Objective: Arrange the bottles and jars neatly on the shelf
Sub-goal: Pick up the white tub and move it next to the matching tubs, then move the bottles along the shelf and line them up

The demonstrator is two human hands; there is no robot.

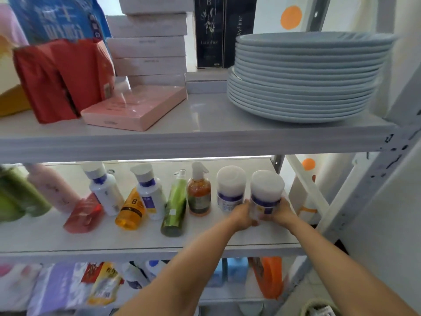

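On the middle shelf [141, 238] a white jar with a purple band [267, 192] stands at the far right, clasped between my left hand [243, 216] and my right hand [282, 210]. A second, matching white jar [230, 187] stands just left of it. Further left stand an amber pump bottle [199, 192], a leaning green bottle [175, 206], a white bottle with a purple collar [150, 190], an orange tube [131, 208], another white bottle [104, 188], a red pouch [84, 213], a pink bottle [53, 188] and blurred green bottles [18, 195].
The upper shelf holds a tall stack of pale blue plates [305, 76], a pink box [134, 108], red packets [61, 78] and stacked white boxes [150, 44]. The lower shelf carries pouches [104, 283] and an orange container [271, 277]. A grey metal upright [369, 185] stands to the right.
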